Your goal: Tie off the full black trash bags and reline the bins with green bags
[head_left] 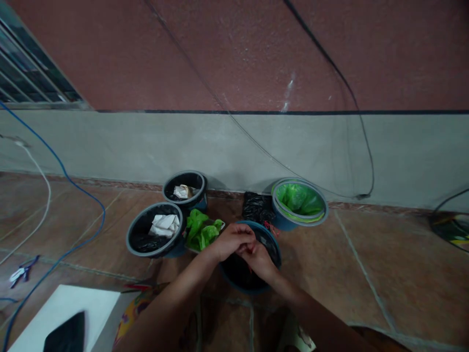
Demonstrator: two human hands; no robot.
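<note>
Both my hands meet above a blue bin [279, 248] whose inside looks dark, with what seems to be a black bag in it. My left hand [234, 238] has its fingers bent and pressed against my right hand [258, 258]. The fingers of both are closed at one spot, and what they pinch is too small to make out. A bit of red shows just below the fingertips. Behind the bin lies a bundle of black plastic bags [257, 206], with red strings [271, 229] beside it. A crumpled green bag [202, 231] rests left of my left hand.
Right of the black bundle stands a bin lined in green [300, 201]. Two black-lined bins [154, 252] [185, 173] with white paper stand left. A blue cable [82, 193] crosses the floor near keys [24, 271]. A phone-like dark object [66, 335] lies on a white box [78, 296].
</note>
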